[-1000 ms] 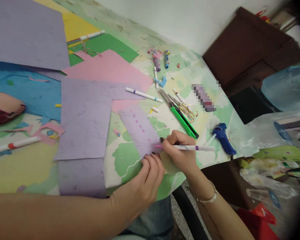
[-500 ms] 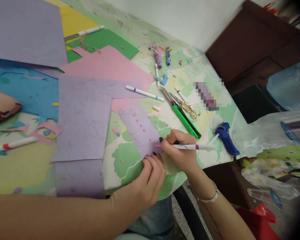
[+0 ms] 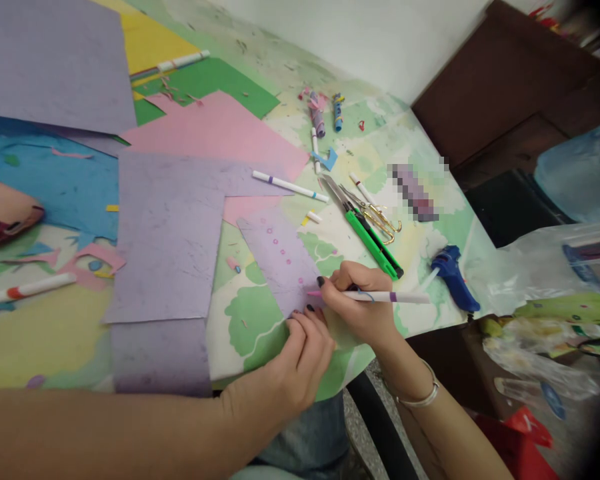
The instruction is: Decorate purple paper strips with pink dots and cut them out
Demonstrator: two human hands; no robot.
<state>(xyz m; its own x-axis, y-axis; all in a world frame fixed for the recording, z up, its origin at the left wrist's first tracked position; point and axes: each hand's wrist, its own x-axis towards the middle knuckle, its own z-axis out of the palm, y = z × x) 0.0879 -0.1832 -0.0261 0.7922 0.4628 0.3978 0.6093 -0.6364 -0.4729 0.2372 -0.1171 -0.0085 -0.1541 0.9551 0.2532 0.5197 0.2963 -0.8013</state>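
A small purple paper strip (image 3: pixel 280 257) lies at a slant near the table's front edge, with a row of several pink marks along it. My right hand (image 3: pixel 363 303) is closed around a white marker (image 3: pixel 405 297) with a purple band, its pink tip at the lower part of the strip. My left hand (image 3: pixel 305 353) rests with bent fingertips on the strip's lower edge, holding it against the table. Left of the strip lies a larger L-shaped purple sheet (image 3: pixel 170 233).
Beyond the strip lie a green cutter (image 3: pixel 373 243), gold-handled scissors (image 3: pixel 380 220) and a white marker (image 3: pixel 290 187). A blue glue gun (image 3: pixel 454 277) sits at the right edge. Pink paper (image 3: pixel 215 133) and green paper (image 3: pixel 240 87) spread behind. Paper scraps lie left.
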